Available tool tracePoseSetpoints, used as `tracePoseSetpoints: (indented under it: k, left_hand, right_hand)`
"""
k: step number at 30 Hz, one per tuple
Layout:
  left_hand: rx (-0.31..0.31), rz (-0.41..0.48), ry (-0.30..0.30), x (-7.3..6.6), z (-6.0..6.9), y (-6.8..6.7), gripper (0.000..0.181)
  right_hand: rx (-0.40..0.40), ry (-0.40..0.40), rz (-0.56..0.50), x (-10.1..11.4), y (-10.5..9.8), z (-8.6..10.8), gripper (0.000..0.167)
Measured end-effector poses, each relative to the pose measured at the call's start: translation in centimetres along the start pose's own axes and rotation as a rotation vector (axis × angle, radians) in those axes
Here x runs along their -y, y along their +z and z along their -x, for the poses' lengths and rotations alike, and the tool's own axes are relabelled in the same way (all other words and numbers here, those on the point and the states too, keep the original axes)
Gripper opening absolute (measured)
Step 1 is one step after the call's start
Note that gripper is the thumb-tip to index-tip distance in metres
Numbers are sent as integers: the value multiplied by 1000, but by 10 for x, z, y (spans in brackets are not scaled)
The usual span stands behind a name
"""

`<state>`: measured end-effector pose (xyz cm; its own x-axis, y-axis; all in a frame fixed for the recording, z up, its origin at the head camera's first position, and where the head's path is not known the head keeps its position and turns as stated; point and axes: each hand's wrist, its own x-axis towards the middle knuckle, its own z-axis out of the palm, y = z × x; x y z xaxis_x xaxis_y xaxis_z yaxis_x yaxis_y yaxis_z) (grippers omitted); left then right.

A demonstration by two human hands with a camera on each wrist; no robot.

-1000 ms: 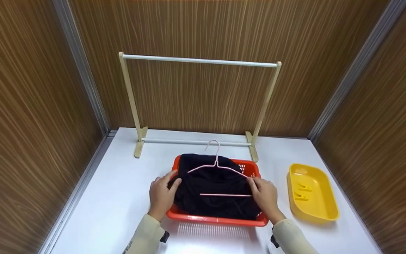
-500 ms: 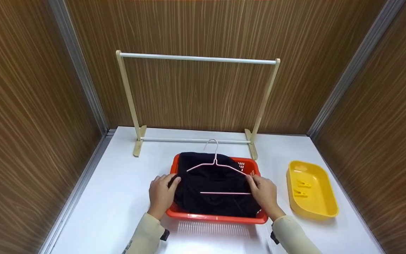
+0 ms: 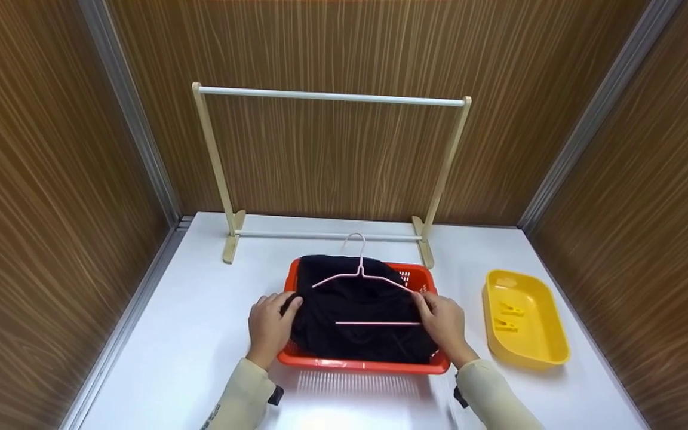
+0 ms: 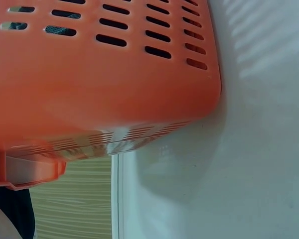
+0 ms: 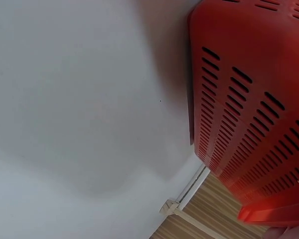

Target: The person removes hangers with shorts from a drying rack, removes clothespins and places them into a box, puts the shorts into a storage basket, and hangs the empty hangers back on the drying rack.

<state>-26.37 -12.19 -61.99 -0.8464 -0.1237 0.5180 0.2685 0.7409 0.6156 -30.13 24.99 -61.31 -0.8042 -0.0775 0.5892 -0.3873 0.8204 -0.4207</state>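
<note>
A pink clothes hanger (image 3: 361, 275) lies over a black garment (image 3: 356, 343) in a red basket (image 3: 368, 366), its hook toward the rack. The hanger's left end goes out of sight under the black cloth. At the basket's left side my left hand (image 3: 270, 325) pinches a fold of the garment between thumb and fingers. My right hand (image 3: 444, 322) grips the hanger's right corner, covering that end. Both wrist views show mostly the slotted outer wall of the basket, so the fingertips are hidden there.
Behind the basket stands a clothes rack (image 3: 332, 95) with a white top rail and wooden legs. A yellow tray (image 3: 538, 343) holding yellow clothespins (image 3: 506, 325) is at the right. Wood-grain panels (image 3: 344, 161) enclose the white table (image 3: 200, 304) on three sides.
The whole scene has shifted slightly up and left in the head view. Both hands keep their grip, and the hanger and garment look nearly unchanged.
</note>
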Motion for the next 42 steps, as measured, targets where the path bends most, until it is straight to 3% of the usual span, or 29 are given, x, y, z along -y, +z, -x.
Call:
tracePoseSetpoints:
  k: [21,35,42]
  left_hand:
    - [-25,-6,-4,1,1,1,25]
    - [-11,15,-23,-2,3,-1,25]
    - [-26,15,-7,-2,3,-1,24]
  right_hand:
    - [-4,10,13,-2,4,-2,25]
    - [5,13,4,-5,4,-4,35]
    - [-3,14,4,-4,4,-2,32]
